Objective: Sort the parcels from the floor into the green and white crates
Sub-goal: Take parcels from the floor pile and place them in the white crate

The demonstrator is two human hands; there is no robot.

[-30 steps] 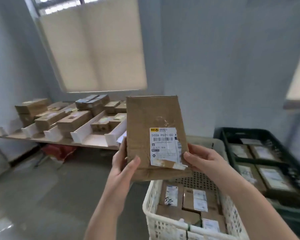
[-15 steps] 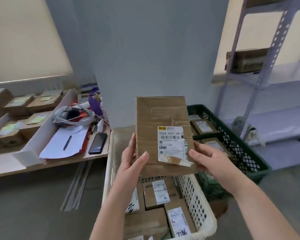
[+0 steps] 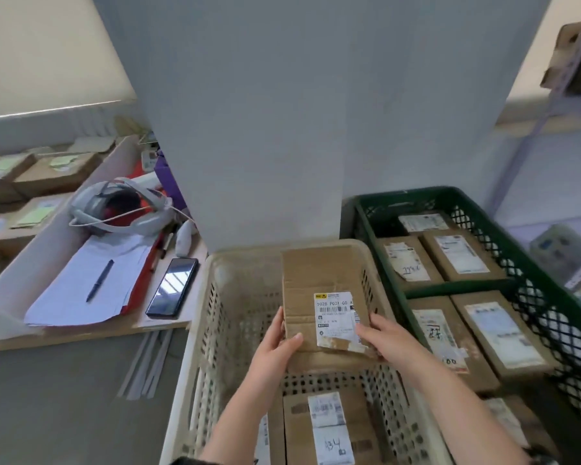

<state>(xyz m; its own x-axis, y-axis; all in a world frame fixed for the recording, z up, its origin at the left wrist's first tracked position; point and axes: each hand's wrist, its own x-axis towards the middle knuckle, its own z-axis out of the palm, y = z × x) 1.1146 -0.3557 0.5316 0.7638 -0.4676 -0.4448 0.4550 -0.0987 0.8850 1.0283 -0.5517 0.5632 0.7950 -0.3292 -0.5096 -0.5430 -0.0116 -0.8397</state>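
I hold a flat brown cardboard parcel (image 3: 319, 280) with a white barcode label, face up, inside the far half of the white crate (image 3: 215, 297). My left hand (image 3: 277, 347) grips its near left edge, thumb on top. My right hand (image 3: 384, 337) grips its near right edge over the label's corner. Another labelled parcel (image 3: 326, 427) lies in the white crate's near part, below my arms. The green crate (image 3: 517, 263) stands right beside it and holds several labelled brown parcels.
A low wooden board (image 3: 168, 325) at the left carries a black phone (image 3: 172, 287), papers with a pen (image 3: 100, 280), a white headset (image 3: 118, 206) and boxes. A grey pillar (image 3: 282, 129) rises behind the crates. Metal shelving (image 3: 550, 95) stands far right. Grey floor lies at lower left.
The view has swung right and tipped down. The parcel went from chest height in front of me down into the white crate, both hands still on it.
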